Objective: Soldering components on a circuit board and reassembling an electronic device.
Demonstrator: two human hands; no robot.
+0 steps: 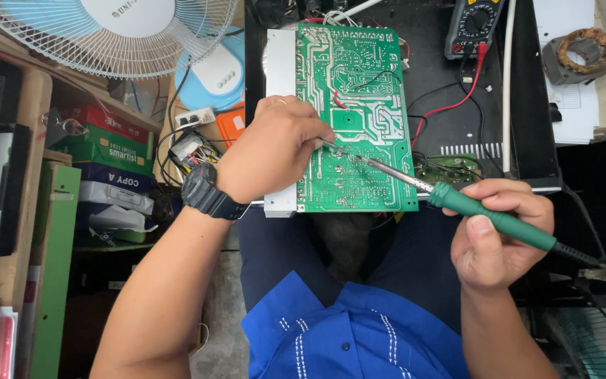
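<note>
The green circuit board (355, 119) lies flat, solder side up, on a black case (457, 105) directly ahead of both hands, its near edge just above the person's lap. The left hand (271, 151) rests over the board's left edge, fingers curled narrow around a thin bit of metal, possibly solder wire or tweezers, too small to tell, whose tip meets the board just right of the fingertips. A black wristwatch (205, 193) sits on that wrist. The right hand (496, 235) is closed around the green handle of a soldering iron (471, 207), held like a pen below and to the right of the board; the iron's metal shaft runs up and to the left, and its tip touches the board right beside the left hand's piece. A black cord leaves the handle past the right hand. Beyond the right hand, at the far end of the case, lies a multimeter (473, 24) with red and black leads trailing toward the board. Beyond the left hand stand a white fan (106, 35) and, to its left, stacked boxes (106, 151) on a shelf.
</note>
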